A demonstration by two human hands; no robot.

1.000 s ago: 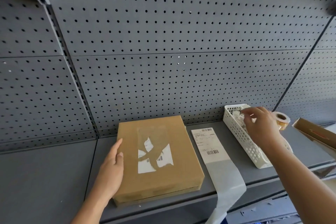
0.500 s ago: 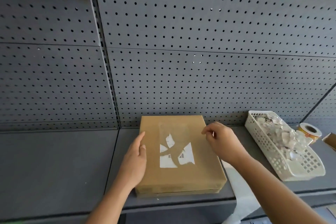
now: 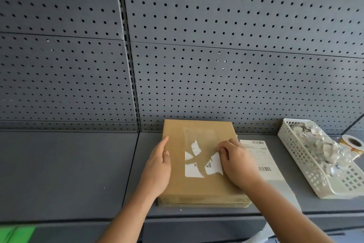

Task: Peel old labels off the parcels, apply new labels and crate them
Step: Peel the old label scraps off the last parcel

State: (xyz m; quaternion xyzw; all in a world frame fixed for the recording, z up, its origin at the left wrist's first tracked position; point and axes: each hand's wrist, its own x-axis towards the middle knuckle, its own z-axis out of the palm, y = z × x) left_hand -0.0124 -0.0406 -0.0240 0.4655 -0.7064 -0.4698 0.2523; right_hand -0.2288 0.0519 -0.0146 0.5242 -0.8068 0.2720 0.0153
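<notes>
A flat brown cardboard parcel (image 3: 199,187) lies on the grey shelf (image 3: 78,173). Torn white remnants of an old label (image 3: 194,170) with barcode bits stick to its top. My left hand (image 3: 158,167) rests flat with straight fingers on the parcel's left edge. My right hand (image 3: 236,162) lies on the parcel's right side, fingers curled, fingertips at the upper edge of the right label remnant (image 3: 214,165). A new white label sheet (image 3: 262,162) with barcodes lies on the shelf right of the parcel, partly under my right hand.
A white perforated basket (image 3: 307,166) full of torn label scraps stands at the right. Behind it sits a roll of tape (image 3: 351,142). A grey pegboard wall (image 3: 197,55) rises behind the shelf. Something green (image 3: 15,234) shows at the bottom left corner.
My right hand came from the basket to the parcel and moved onto the label remnants. My view swung left. My left hand stayed on the parcel's left edge.
</notes>
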